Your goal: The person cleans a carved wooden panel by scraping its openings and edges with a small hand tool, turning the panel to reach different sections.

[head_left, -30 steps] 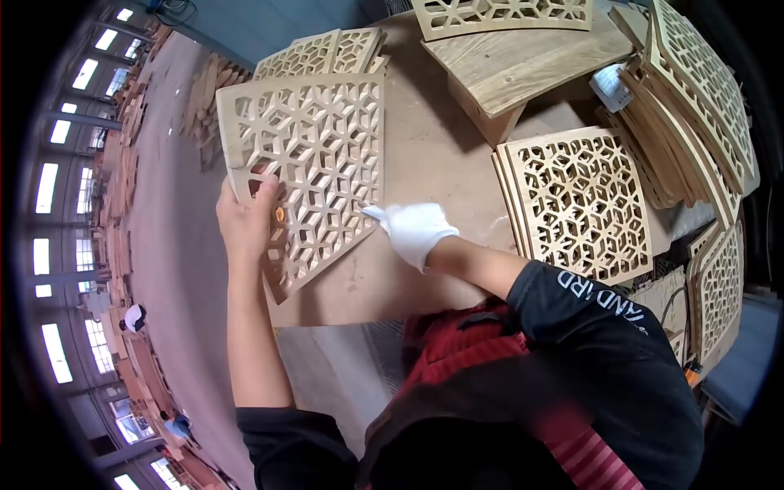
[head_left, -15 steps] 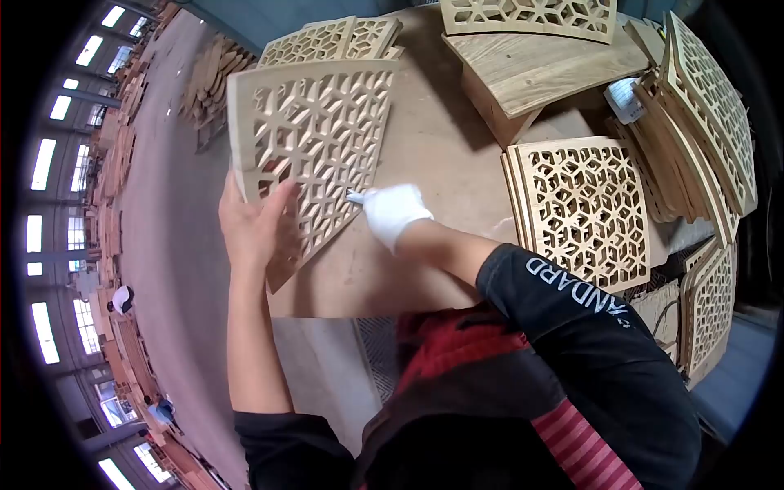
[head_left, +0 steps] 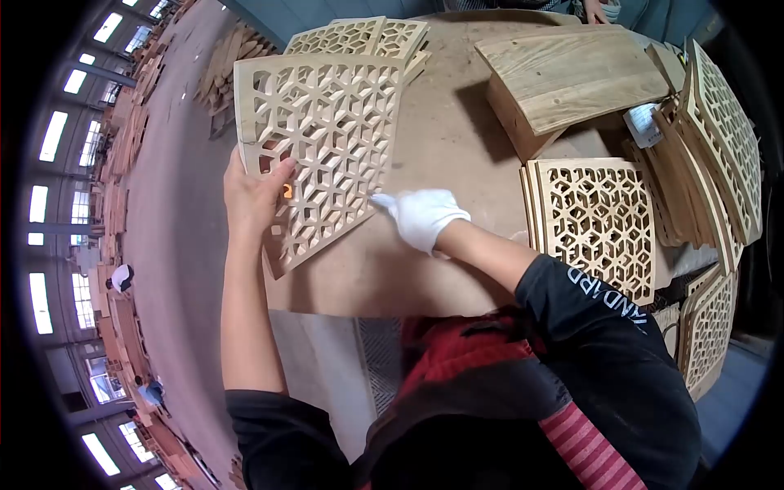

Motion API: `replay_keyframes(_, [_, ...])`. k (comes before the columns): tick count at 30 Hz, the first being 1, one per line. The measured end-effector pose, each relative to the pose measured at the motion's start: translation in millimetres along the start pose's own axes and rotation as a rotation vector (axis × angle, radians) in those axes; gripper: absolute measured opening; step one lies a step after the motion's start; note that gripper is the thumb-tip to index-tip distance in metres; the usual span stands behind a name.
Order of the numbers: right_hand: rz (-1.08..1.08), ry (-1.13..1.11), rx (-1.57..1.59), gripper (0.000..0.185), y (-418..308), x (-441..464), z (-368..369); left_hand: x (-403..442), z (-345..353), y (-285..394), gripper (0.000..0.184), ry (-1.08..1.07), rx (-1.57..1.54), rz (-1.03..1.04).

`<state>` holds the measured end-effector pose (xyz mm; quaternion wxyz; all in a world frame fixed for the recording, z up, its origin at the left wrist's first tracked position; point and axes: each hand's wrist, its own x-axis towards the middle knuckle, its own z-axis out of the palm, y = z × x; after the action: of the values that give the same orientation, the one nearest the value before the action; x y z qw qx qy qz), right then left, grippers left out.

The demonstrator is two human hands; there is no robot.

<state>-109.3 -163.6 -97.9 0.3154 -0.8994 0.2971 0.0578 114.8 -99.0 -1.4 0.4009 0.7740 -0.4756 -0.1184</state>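
My bare left hand [head_left: 255, 196] grips the left edge of a wooden lattice panel [head_left: 327, 122], with the thumb over its front face. The panel stands tilted above the bench, cut through with a star-like geometric pattern. Wearing a white glove, my right hand [head_left: 425, 219] is closed at the panel's lower right edge. A small greyish piece [head_left: 382, 200] sticks out of its fingertips and meets or nearly meets that edge; its kind is too small to make out.
More lattice panels [head_left: 600, 229] are stacked at the right, and others [head_left: 335, 37] lie behind mine. A wooden box with a board top [head_left: 572, 73] stands on the brown bench [head_left: 457, 106]. Another person's hand [head_left: 594, 11] shows at the far edge. Curved boards [head_left: 665, 180] lean at far right.
My right hand has moved slightly right along the panel's edge. The lattice panel on the box top no longer shows there, and another person's hand has come into view. The view has shifted a little.
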Motion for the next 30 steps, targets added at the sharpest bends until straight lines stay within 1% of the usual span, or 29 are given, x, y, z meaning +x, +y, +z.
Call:
replay_keyframes(1, [0.035,-0.086,0.009,0.055,-3.1,-2.9,-5.9,2.9,0.6,-2.5,0.041,0.002,0.020,0.019])
replay_keyframes(2, [0.024,-0.056,0.005,0.055,-3.1,-1.4,-5.0,4.3,1.7,-3.7,0.040,0.005,0.038,0.039])
replay_keyframes(4, [0.000,0.002,-0.007,0.056,-1.6,4.3,3.1,3.3,2.7,6.3,0.038,-0.030,-0.049,-0.059])
replay_keyframes(5, [-0.019,0.065,-0.015,0.054,2.6,11.3,13.5,3.5,2.6,11.6,0.037,-0.045,-0.091,-0.103])
replay_keyframes(8, [-0.081,0.335,0.003,0.045,9.8,30.7,39.2,6.1,3.1,16.8,0.036,-0.067,-0.016,-0.037])
replay_keyframes(9, [0.047,0.209,0.060,0.040,-2.7,27.2,21.3,5.8,4.1,13.3,0.036,-0.080,-0.134,-0.051])
replay_keyframes(10, [0.049,0.140,-0.012,0.037,-0.2,26.8,19.8,2.6,6.0,19.8,0.037,-0.079,-0.054,-0.091])
replay_keyframes(12, [0.058,0.002,-0.152,0.031,4.8,22.3,23.3,-9.0,16.2,3.2,0.037,-0.073,-0.066,-0.031])
replay_keyframes(14, [0.056,0.032,-0.112,0.028,9.3,13.8,31.2,-25.9,22.3,32.8,0.036,-0.081,-0.134,-0.060])
replay_keyframes(15, [0.050,0.040,-0.094,0.026,10.8,10.1,35.1,-35.4,26.9,41.8,0.036,-0.092,-0.208,-0.012])
replay_keyframes(16, [0.091,0.034,-0.104,0.025,10.4,6.0,35.7,-45.3,28.2,63.3,0.038,-0.084,-0.049,0.045])
replay_keyframes(18, [0.165,0.011,-0.126,0.023,5.5,-2.8,34.1,-54.1,31.1,70.7,0.040,-0.120,-0.001,0.076])
replay_keyframes(19, [0.189,0.012,-0.127,0.026,4.3,-1.9,35.6,-54.6,31.7,79.1,0.037,-0.131,0.042,0.041])
replay_keyframes(22, [0.141,-0.016,-0.216,0.026,-1.7,4.4,29.2,-43.0,34.3,53.1,0.033,-0.052,-0.086,0.065])
replay_keyframes(23, [0.156,0.030,-0.176,0.025,-0.4,12.3,35.8,-38.6,31.8,46.7,0.031,-0.047,-0.109,0.032])
replay_keyframes(24, [0.136,0.048,-0.161,0.025,2.8,13.7,39.2,-39.7,31.2,45.5,0.032,-0.036,-0.300,-0.023])
replay_keyframes(26, [0.097,0.093,-0.126,0.024,6.1,15.4,43.4,-42.5,24.4,46.6,0.034,0.007,-0.103,-0.022])
replay_keyframes(27, [0.028,-0.021,-0.166,0.018,1.3,-2.7,19.1,-45.1,25.4,37.6,0.035,0.020,-0.155,0.006])
replay_keyframes(28, [0.050,0.053,-0.136,0.016,5.0,-3.4,25.9,-46.2,26.5,37.0,0.036,0.032,-0.210,0.038])
replay_keyframes(29, [0.073,0.130,-0.113,0.015,8.5,-3.1,42.9,-50.5,22.7,42.5,0.039,0.041,0.013,0.068])
replay_keyframes(30, [0.097,0.208,-0.094,0.014,10.9,-1.6,56.0,-52.7,22.7,37.3,0.039,0.039,-0.013,0.098])
